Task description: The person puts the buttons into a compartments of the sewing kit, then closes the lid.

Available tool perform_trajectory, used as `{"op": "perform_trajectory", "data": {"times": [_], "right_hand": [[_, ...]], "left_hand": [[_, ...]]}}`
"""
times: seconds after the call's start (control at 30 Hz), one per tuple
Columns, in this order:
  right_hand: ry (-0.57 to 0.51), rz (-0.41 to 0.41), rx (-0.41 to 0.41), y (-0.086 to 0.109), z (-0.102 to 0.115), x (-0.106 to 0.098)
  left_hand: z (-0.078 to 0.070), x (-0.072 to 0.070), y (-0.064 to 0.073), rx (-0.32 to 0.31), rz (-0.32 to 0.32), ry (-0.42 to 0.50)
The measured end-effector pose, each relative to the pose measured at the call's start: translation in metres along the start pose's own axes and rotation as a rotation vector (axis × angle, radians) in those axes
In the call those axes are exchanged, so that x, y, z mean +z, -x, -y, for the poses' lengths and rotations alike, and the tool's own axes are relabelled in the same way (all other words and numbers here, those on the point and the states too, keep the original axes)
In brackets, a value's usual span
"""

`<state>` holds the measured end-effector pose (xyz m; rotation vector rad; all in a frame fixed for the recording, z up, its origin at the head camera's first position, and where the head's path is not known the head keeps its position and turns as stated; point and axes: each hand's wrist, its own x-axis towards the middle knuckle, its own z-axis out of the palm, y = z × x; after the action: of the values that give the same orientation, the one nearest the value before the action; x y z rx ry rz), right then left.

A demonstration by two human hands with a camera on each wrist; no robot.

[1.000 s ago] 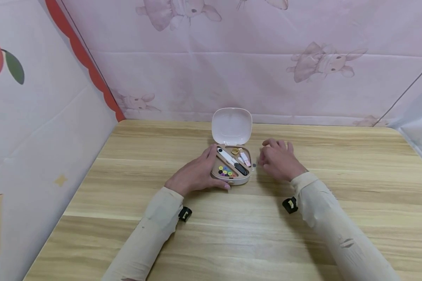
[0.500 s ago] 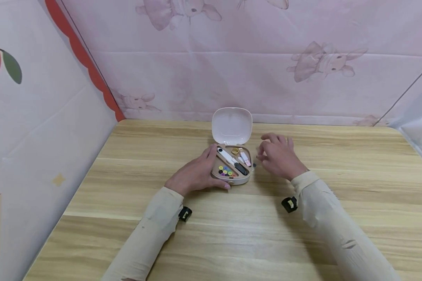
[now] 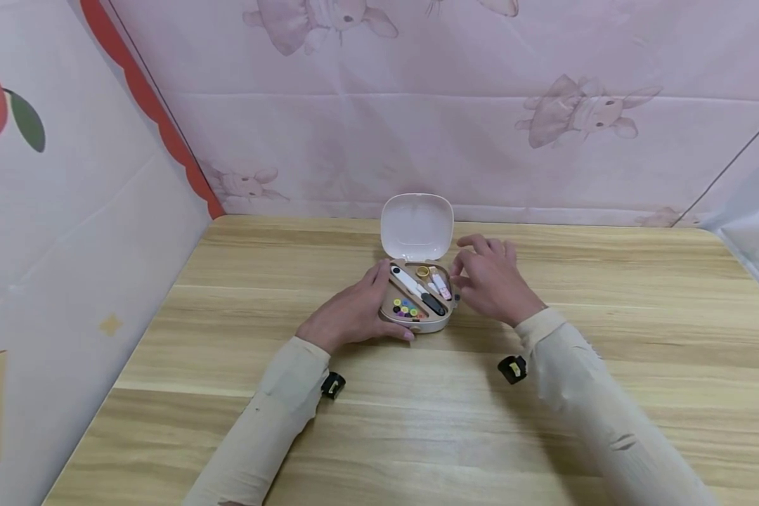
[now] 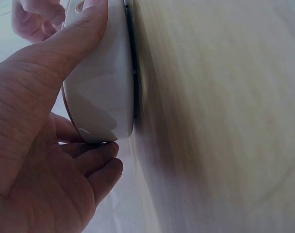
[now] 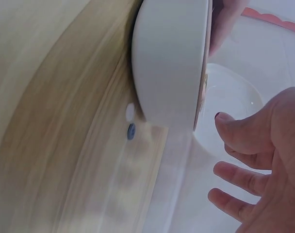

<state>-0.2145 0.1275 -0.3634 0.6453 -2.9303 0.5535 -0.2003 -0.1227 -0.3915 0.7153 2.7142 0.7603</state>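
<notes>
A white sewing-kit-style box (image 3: 431, 327) stands on the table with its lid (image 3: 417, 226) raised. My left hand (image 3: 352, 314) holds the box's left side, thumb along the front and fingers at the back. Inside lie several colourful buttons (image 3: 405, 309), a long white-and-black tool (image 3: 419, 290), a gold ring (image 3: 422, 272) and a small white stick with pink marks (image 3: 440, 286). At the box's right edge, my right hand (image 3: 495, 287) pinches a tiny dark red button-like piece (image 5: 217, 115), mostly hidden by thumb and index finger; its other fingers are spread.
A dark blue button (image 5: 131, 131) and a whitish one (image 5: 130, 112) lie on the wooden table (image 3: 392, 436) just right of the box. Behind the table hangs a pink rabbit-print cloth (image 3: 379, 126). A white printed cloth (image 3: 88, 232) covers the left side.
My right hand has risen from beside the loose buttons and moved left to the box's right edge. My left hand and the box have stayed put.
</notes>
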Motion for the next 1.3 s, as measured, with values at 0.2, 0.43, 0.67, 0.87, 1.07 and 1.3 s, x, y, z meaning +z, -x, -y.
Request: {"op": "perform_trajectory", "data": {"times": [0.2, 0.43, 0.67, 0.87, 1.07, 1.3], "right_hand": [[-0.008, -0.008, -0.026, -0.002, 0.008, 0.001], [-0.027, -0.017, -0.073, -0.004, 0.015, 0.006], [-0.041, -0.011, -0.125, -0.005, 0.022, 0.012], [-0.044, 0.0, -0.164, -0.005, 0.026, 0.016], [-0.041, 0.012, -0.199, -0.007, 0.032, 0.022], [-0.048, 0.027, -0.218, -0.006, 0.037, 0.024]], "left_hand": [[0.001, 0.0, 0.0, 0.009, -0.003, -0.002], [0.001, 0.0, 0.0, 0.015, -0.01, -0.008], [0.0, 0.0, 0.0, 0.003, -0.007, -0.001], [0.0, -0.001, 0.0, 0.007, -0.009, -0.008], [0.0, -0.001, 0.001, 0.02, -0.012, -0.021], [0.0, -0.001, 0.001, 0.006, 0.002, -0.028]]}}
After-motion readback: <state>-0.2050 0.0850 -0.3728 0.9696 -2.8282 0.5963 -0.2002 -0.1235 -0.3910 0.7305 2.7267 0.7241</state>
